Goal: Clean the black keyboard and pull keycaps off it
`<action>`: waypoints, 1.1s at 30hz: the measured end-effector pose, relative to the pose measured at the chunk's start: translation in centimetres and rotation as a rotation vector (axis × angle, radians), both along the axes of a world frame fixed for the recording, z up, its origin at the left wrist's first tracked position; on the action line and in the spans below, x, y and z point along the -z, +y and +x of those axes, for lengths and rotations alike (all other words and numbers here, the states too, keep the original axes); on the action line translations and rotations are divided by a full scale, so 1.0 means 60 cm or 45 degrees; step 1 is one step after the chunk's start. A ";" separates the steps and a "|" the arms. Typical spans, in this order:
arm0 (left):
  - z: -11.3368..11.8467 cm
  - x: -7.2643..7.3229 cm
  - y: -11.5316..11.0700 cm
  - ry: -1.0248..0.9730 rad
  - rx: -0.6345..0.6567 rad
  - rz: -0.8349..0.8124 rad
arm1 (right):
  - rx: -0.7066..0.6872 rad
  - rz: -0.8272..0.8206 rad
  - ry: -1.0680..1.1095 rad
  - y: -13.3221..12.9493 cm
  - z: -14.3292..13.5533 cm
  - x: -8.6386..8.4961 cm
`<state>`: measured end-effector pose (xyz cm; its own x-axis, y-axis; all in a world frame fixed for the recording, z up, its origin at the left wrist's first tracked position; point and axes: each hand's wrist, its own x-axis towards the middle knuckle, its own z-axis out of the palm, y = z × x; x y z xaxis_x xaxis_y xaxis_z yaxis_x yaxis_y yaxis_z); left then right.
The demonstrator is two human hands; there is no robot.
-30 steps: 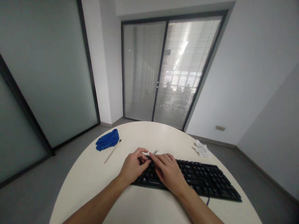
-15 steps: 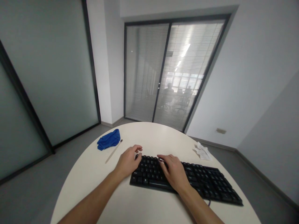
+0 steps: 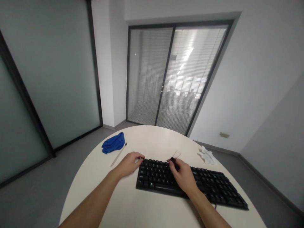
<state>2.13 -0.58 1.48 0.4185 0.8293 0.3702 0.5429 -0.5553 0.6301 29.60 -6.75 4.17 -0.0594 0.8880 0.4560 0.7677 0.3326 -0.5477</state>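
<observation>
A black keyboard [image 3: 163, 187] lies across the table, slanting down to the right. At its far left corner my left hand [image 3: 130, 163] is closed, with thumb and fingers on the edge. Over the middle of the keys, my right hand [image 3: 184, 175] pinches a keycap puller [image 3: 173, 159] by its black grip. The puller's thin wire loop [image 3: 177, 154] points away from me, above the far edge of the keyboard. My right palm hides some of the keys.
On the round white table [image 3: 152, 136] a crumpled blue cloth [image 3: 113, 143] lies at the far left. Beside it is a thin brush [image 3: 118, 155] with a dark tip. A crumpled white tissue [image 3: 207, 155] sits at the far right. A cable [image 3: 215, 206] shows at the keyboard's near edge.
My right hand has turned, so the puller's wire loop now points away from me rather than being tucked at the fingers. My left fingers have closed onto the keyboard's corner.
</observation>
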 end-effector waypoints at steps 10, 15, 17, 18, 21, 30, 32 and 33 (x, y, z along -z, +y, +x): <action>-0.009 0.006 0.003 -0.026 0.013 0.079 | 0.077 -0.166 0.112 0.003 0.002 -0.075; -0.011 0.007 0.001 -0.061 -0.006 0.056 | -0.144 -0.264 0.181 0.036 -0.038 -0.082; -0.011 0.006 0.001 -0.082 -0.023 0.047 | -0.200 -0.304 0.243 0.052 -0.058 -0.076; -0.012 0.005 0.000 -0.085 -0.025 0.048 | -0.222 -0.336 0.284 0.060 -0.069 -0.072; -0.013 0.002 0.001 -0.068 -0.024 0.051 | -0.278 -0.408 0.397 0.079 -0.099 -0.058; -0.006 0.013 0.015 -0.051 -0.046 0.044 | -0.274 -0.277 0.404 0.099 -0.134 -0.014; -0.004 0.015 0.017 -0.057 -0.048 0.041 | -0.274 -0.246 0.423 0.104 -0.132 0.001; -0.003 0.015 0.017 -0.057 -0.051 0.038 | -0.279 -0.230 0.437 0.107 -0.131 0.008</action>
<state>1.93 0.46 0.57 0.3679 0.8331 0.4130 0.5365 -0.5529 0.6375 21.71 -0.35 3.71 -0.1277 0.9384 0.3210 0.4534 0.3431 -0.8226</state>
